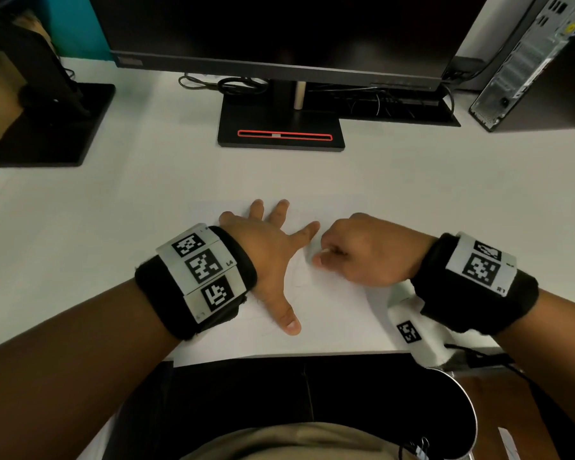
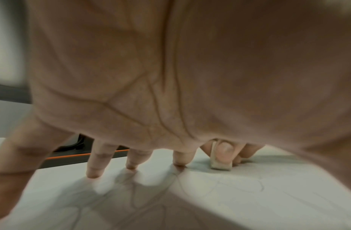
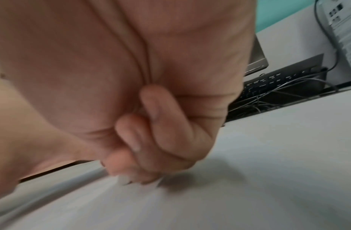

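Observation:
A white sheet of paper (image 1: 332, 320) with faint pencil lines (image 1: 299, 277) lies on the white desk near its front edge. My left hand (image 1: 269, 250) rests on the sheet with fingers spread and straight, fingertips (image 2: 93, 172) pressing the paper (image 2: 249, 194). Just to its right, my right hand (image 1: 362, 254) is curled, thumb and fingers pinching a small white eraser (image 1: 324, 251). The eraser (image 2: 220, 165) stands with its lower end on the paper beside the left index finger. In the right wrist view the eraser (image 3: 124, 180) is blurred under the curled fingers (image 3: 150, 140).
A dark monitor (image 1: 279, 28) on a black stand (image 1: 279, 127) sits behind the paper. A keyboard (image 1: 395, 104) and cables lie under the screen. A computer tower (image 1: 538, 61) is at the back right, and another black stand (image 1: 47, 127) at the left.

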A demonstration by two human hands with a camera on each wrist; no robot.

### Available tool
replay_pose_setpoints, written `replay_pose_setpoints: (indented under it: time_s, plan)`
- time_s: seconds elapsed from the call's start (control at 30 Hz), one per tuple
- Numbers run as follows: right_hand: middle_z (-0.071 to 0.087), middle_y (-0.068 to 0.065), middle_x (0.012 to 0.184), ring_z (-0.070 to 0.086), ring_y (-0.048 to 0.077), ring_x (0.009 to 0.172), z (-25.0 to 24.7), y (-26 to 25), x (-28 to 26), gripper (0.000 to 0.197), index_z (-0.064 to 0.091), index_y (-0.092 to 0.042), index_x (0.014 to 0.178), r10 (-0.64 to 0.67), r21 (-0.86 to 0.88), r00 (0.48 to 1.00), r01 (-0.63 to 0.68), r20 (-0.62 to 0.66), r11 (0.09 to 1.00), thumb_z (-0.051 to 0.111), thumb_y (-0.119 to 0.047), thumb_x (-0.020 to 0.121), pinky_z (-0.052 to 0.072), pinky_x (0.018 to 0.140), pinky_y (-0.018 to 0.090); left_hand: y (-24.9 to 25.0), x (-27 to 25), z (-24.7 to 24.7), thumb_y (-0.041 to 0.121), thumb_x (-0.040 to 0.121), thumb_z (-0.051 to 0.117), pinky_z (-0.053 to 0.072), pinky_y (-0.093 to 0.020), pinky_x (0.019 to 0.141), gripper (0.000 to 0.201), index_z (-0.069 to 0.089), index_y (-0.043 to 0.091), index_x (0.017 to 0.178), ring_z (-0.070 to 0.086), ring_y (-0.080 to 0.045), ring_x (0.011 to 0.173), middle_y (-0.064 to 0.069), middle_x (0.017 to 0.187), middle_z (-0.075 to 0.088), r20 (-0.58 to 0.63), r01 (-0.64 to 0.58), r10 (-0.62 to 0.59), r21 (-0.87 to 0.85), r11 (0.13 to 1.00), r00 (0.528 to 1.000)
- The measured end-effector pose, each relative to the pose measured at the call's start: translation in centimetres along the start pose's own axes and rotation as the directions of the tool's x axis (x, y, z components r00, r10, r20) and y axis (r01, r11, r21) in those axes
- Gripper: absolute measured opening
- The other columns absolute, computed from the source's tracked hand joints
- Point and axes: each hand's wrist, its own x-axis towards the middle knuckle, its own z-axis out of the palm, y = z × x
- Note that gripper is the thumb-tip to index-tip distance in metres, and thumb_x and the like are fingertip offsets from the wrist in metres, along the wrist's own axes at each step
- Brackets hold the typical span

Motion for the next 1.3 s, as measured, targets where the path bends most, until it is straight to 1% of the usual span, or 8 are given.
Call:
replay_pose_setpoints:
  time_s: [0.1,0.27,0.43,0.6,0.7,1.07,1.2,1.3]
  plan:
    - [0.050,-0.002,0.053,0.046,0.012,0.051,0.8,-0.9,-0.3,0.050,0.053,-0.009,0.065,-0.054,0.020,0.997,0.053,0.062,0.998,0.049,-0.042,0.103,0.040,0.058,0.026,0.0,0.1,0.0,0.085,0.044,0.076,0.014,-0.067,0.115,0.153,-0.034,0.049,0.144,-0.023,-0.038,0.149,-0.003,0.159,-0.037,-0.004,-0.005,0.005,-0.004,1.000,1.000]
    - [0.067,0.013,0.075,0.060,0.027,0.070,-1.0,1.1,0.9,0.050,0.061,-0.002,0.075,0.103,0.032,0.994,-0.102,-0.039,0.994,0.049,-0.042,0.102,0.048,0.068,0.038,-0.1,-0.1,0.3,0.086,0.043,0.076,0.014,-0.065,0.117,0.162,-0.036,0.033,0.148,-0.021,-0.035,0.150,0.000,0.160,-0.035,-0.027,-0.001,0.001,-0.009,1.000,1.000]
    - [0.055,0.002,0.061,0.050,0.018,0.058,0.0,-0.3,0.8,0.050,0.053,-0.008,0.068,0.036,-0.005,0.998,-0.036,0.044,0.999,0.047,-0.043,0.103,0.044,0.063,0.036,0.0,0.0,0.3,0.088,0.043,0.074,0.023,-0.064,0.115,0.167,-0.029,0.013,0.152,-0.020,-0.036,0.150,-0.001,0.160,-0.035,-0.024,0.006,-0.006,0.005,1.000,1.000]
    - [0.063,0.006,0.068,0.056,0.021,0.065,-1.7,1.3,1.6,0.048,0.056,-0.010,0.066,0.179,0.010,0.983,-0.179,-0.044,0.984,0.047,-0.040,0.103,0.041,0.059,0.030,0.0,0.0,0.2,0.089,0.042,0.073,0.024,-0.063,0.115,0.168,-0.029,0.014,0.152,-0.021,-0.035,0.150,0.000,0.159,-0.036,-0.016,0.007,-0.007,0.006,1.000,1.000]
    - [0.054,0.001,0.064,0.049,0.016,0.060,-0.9,0.2,1.5,0.049,0.049,-0.012,0.064,0.115,-0.045,0.993,-0.116,-0.021,0.992,0.046,-0.039,0.104,0.034,0.055,0.027,-0.1,0.0,0.2,0.090,0.042,0.072,0.022,-0.063,0.116,0.167,-0.029,0.015,0.152,-0.021,-0.035,0.150,0.000,0.159,-0.036,-0.007,0.003,-0.003,0.006,1.000,1.000]
    - [0.057,0.005,0.065,0.047,0.016,0.057,-1.1,0.0,1.8,0.050,0.057,-0.005,0.070,0.109,-0.028,0.993,-0.107,0.043,0.994,0.045,-0.039,0.105,0.036,0.056,0.027,-0.2,0.0,0.3,0.089,0.043,0.072,0.018,-0.064,0.117,0.166,-0.029,0.015,0.153,-0.020,-0.035,0.150,0.000,0.160,-0.036,-0.016,0.000,0.000,0.002,1.000,1.000]
    - [0.058,0.005,0.064,0.051,0.019,0.057,-2.6,1.8,2.5,0.050,0.054,-0.010,0.064,0.257,0.040,0.966,-0.255,-0.024,0.966,0.047,-0.040,0.104,0.040,0.059,0.029,-0.1,-0.1,0.3,0.089,0.044,0.073,0.019,-0.064,0.116,0.166,-0.028,0.015,0.153,-0.020,-0.036,0.150,-0.001,0.160,-0.036,-0.017,0.002,-0.002,0.006,1.000,1.000]
    - [0.057,0.002,0.064,0.052,0.019,0.062,-2.2,1.4,2.6,0.049,0.053,-0.011,0.065,0.236,0.020,0.971,-0.235,-0.045,0.972,0.047,-0.039,0.104,0.039,0.057,0.029,-0.1,-0.1,0.3,0.088,0.044,0.073,0.019,-0.064,0.116,0.166,-0.028,0.014,0.153,-0.020,-0.036,0.150,-0.002,0.160,-0.035,-0.020,0.000,0.000,0.006,1.000,1.000]
